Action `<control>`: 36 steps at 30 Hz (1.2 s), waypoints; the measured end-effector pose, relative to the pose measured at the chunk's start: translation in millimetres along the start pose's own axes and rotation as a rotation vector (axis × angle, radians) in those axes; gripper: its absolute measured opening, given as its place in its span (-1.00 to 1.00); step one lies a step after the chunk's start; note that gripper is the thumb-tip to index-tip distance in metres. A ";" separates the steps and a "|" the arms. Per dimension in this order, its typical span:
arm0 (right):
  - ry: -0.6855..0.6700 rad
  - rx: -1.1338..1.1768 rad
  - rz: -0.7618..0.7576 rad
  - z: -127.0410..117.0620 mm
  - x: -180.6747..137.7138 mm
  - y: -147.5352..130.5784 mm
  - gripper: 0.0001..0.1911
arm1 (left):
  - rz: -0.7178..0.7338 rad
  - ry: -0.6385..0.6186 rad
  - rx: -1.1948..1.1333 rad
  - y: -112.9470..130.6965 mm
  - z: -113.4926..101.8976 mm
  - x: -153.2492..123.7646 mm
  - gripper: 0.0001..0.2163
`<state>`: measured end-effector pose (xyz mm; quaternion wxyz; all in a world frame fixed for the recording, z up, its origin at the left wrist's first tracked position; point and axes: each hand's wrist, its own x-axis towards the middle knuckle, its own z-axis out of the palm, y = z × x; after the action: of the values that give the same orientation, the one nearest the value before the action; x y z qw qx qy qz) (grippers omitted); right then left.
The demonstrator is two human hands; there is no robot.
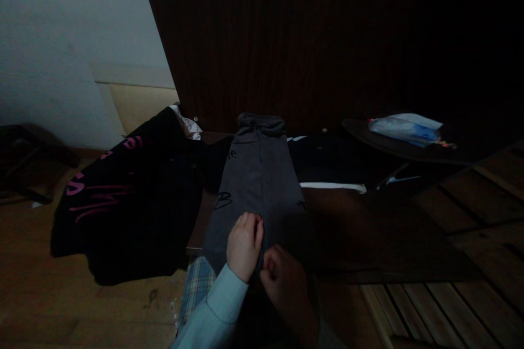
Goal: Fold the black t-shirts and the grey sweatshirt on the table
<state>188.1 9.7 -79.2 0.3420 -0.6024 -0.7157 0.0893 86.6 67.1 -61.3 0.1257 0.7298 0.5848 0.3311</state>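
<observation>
A grey garment [258,180] with dark lettering lies lengthwise on a low dark table [368,229], its hood end far from me. My left hand [244,244], in a light blue sleeve, rests on the garment's near end with fingers curled, pinching the cloth. My right hand [286,283] sits just beside it, closer to me, fingers also curled on the near edge of the grey cloth. The room is dim, so the exact grip is hard to make out.
A black garment with pink lettering [123,202] drapes off the table's left side. More dark clothes with a white stripe [333,185] lie behind. A plastic bag [405,128] rests on a round dark surface at right. The floor is wood.
</observation>
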 end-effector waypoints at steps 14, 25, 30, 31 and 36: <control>-0.227 0.277 -0.094 -15.8 -12.6 -9.1 -0.84 | 0.114 -0.091 -0.052 5.7 -9.8 1.5 -0.82; 0.043 -0.010 -0.071 -34.6 32.3 54.7 -0.63 | 0.172 -0.066 0.136 6.6 -7.3 0.2 -0.73; -0.059 -0.237 -0.137 -17.4 40.6 49.3 -0.58 | 0.191 -0.106 0.267 6.3 -1.6 1.6 -0.55; -0.065 -0.265 -0.137 -16.6 42.2 45.9 -0.59 | 0.185 -0.109 0.282 6.1 -0.3 2.1 -0.56; -0.063 -0.333 -0.109 -15.5 52.2 36.3 -0.59 | 0.192 -0.121 0.336 6.3 2.1 7.1 -0.62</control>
<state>224.3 62.9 -67.2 0.2192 -0.6079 -0.7626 -0.0306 93.5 72.5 -56.9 0.0049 0.8116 0.5509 0.1946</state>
